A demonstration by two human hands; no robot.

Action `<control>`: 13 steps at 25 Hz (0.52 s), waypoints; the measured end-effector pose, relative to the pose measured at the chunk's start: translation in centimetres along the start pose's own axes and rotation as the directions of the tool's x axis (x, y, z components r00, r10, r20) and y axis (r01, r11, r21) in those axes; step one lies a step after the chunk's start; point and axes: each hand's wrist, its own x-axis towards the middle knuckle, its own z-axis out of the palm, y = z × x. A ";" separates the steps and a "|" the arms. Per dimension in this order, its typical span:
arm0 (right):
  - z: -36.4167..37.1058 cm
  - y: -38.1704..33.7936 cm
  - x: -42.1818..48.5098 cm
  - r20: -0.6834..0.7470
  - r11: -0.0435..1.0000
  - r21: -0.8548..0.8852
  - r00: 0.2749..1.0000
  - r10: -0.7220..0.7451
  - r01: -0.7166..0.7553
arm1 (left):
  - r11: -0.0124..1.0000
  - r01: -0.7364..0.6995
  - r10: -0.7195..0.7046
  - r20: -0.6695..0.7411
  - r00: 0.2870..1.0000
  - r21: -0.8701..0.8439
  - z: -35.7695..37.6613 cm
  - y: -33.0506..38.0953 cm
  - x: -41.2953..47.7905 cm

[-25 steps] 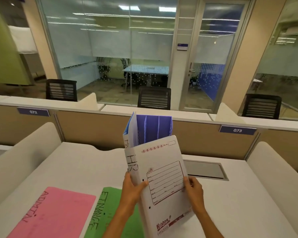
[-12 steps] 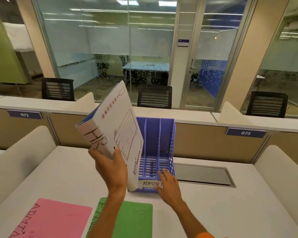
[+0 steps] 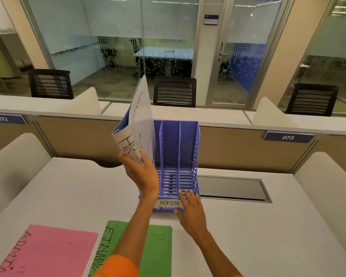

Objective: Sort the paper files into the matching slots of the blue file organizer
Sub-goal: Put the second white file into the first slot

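My left hand (image 3: 142, 173) grips the lower edge of a white file marked HR (image 3: 137, 126), held upright and edge-on over the left slot of the blue file organizer (image 3: 188, 148). The organizer stands at the middle of the desk with a paper label reading ADMIN on its front lip. My right hand (image 3: 190, 209) rests with straight fingers on that front lip at the right. A pink file marked ADMIN (image 3: 48, 250) and a green file marked FINANCE (image 3: 158, 246) lie flat near the front edge.
A grey cable hatch (image 3: 232, 188) is set into the white desk (image 3: 268, 226) right of the organizer. Padded dividers (image 3: 326, 188) flank both sides, and a beige partition (image 3: 238, 148) closes the back. Black chairs stand beyond it.
The HR file went from both hands to my left hand alone, then turned edge-on and moved right over the organizer's left slot. My right hand dropped onto the organizer's front lip.
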 end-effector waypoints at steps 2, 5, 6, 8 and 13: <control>0.3 -0.1 -0.1 -0.005 1.000 0.000 1.000 -0.006 0.006 | 0.999 -0.017 0.016 0.036 0.999 0.044 0.5 -1.3 -0.4; 0.7 0.1 -0.2 -0.016 1.000 0.020 1.000 -0.003 0.003 | 0.997 -0.027 0.021 0.072 0.997 0.079 0.9 -3.0 -0.5; 0.7 0.1 -0.2 -0.015 1.000 0.030 1.000 0.000 0.000 | 0.996 -0.019 0.012 0.076 0.997 0.089 0.9 -3.7 -0.5; 0.7 0.1 -0.3 -0.006 0.999 0.045 1.000 0.003 -0.003 | 0.995 0.010 -0.021 0.102 0.995 0.098 0.8 -5.1 -0.8; 0.6 0.1 -0.4 -0.004 0.998 0.056 1.000 0.003 -0.003 | 0.963 0.085 -0.135 0.184 0.974 0.257 0.5 -8.7 -1.6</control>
